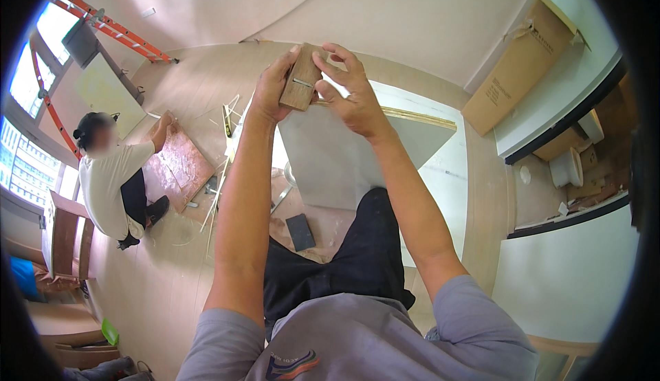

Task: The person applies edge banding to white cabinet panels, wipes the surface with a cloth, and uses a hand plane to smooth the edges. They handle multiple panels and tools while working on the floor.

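A small wooden hand plane point(297, 95) is held up in front of me, its flat face with a narrow metal-lined slot turned toward me. My left hand point(270, 91) is wrapped around its left side. On its other side is my right hand point(355, 101), fingers apart and slightly curled; the fingertips are close to the plane's edge, and I cannot tell whether they touch it. Below my hands lies a grey-faced board point(337, 168) with a layered wooden edge, my knee against its near side. A dark rectangular block point(300, 232) lies on the floor between my legs.
At the left, another person point(113, 168) crouches by a reddish, shiny panel point(180, 164). Thin wood strips point(218, 188) lie between us. An orange ladder point(117, 29) leans at the back left. A tall cardboard box point(517, 65) stands by the right wall, near a doorway with a toilet point(566, 168).
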`<state>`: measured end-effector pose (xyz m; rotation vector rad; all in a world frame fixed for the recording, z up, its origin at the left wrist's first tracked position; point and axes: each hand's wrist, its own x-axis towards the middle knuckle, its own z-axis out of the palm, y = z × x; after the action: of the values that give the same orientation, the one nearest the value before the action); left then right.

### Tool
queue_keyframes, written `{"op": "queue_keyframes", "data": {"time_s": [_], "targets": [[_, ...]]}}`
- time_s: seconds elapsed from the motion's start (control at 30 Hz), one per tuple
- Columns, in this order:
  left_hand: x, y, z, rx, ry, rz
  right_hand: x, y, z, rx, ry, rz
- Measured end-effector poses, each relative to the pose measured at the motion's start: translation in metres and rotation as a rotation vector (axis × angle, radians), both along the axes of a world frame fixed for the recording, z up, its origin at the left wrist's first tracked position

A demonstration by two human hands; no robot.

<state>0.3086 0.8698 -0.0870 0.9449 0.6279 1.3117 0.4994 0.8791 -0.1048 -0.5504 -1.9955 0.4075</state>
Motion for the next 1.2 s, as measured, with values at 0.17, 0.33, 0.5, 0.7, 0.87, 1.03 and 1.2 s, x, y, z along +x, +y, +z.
{"op": "queue_keyframes", "data": {"time_s": [0.17,0.33,0.5,0.7,0.87,1.03,1.2], "targets": [[-0.004,-0.001,0.005,0.045,0.023,-0.176,0.004,0.010,0.015,-0.505,0.376,0.301],[-0.002,-0.001,0.014,0.052,0.126,-0.239,0.009,0.031,0.025,-0.814,0.295,0.637],[-0.002,0.007,0.009,0.058,0.137,-0.283,-0.003,0.034,0.020,-0.724,0.347,0.549],[-0.003,0.009,0.005,0.051,0.150,-0.291,-0.006,0.035,0.028,-0.746,0.298,0.437],[-0.012,0.009,0.004,0.027,0.166,-0.314,-0.015,0.038,0.045,-0.791,0.126,0.304],[-0.008,0.006,0.009,0.033,0.129,-0.237,-0.008,0.037,0.058,-0.972,0.156,0.430],[-0.010,0.006,0.005,0.043,0.113,-0.302,0.003,0.018,0.044,-0.851,0.156,0.358]]}}
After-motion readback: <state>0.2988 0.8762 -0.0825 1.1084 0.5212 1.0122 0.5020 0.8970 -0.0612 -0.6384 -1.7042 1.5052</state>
